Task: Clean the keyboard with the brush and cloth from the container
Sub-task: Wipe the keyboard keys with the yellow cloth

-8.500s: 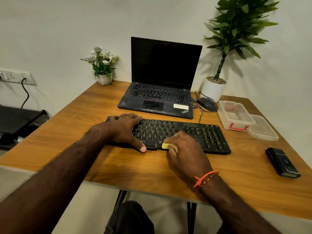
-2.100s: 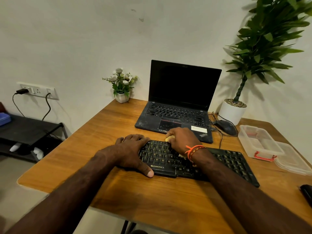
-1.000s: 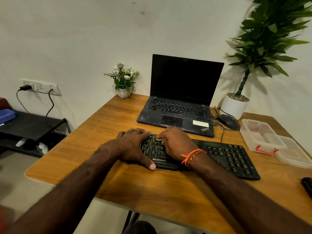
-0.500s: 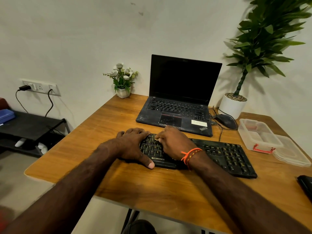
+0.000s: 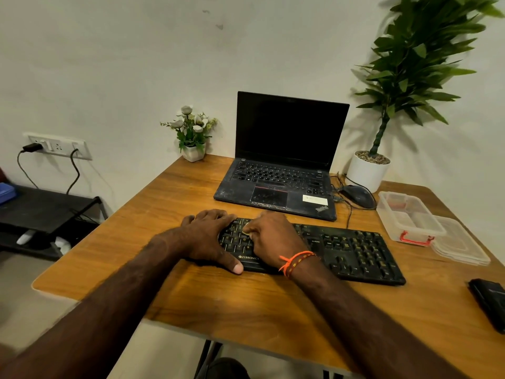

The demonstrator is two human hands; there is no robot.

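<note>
Centre of frame: your left hand (image 5: pixel 210 239) lies flat, fingers spread, over the left end of the black keyboard (image 5: pixel 352 253) on the wooden table (image 5: pixel 191 296). Your right hand (image 5: pixel 276 242) is curled closed on a small yellow cloth (image 5: pixel 246 230), pressed to the keys. At right stands the clear container (image 5: pixel 410 222), its lid (image 5: pixel 461 247) beside it.

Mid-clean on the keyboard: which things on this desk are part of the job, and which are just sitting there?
In the job: keyboard; yellow cloth in the right hand; left hand steadying the keyboard; open container and lid.

Lying about: laptop, mouse, flower pot, plant, black case.
</note>
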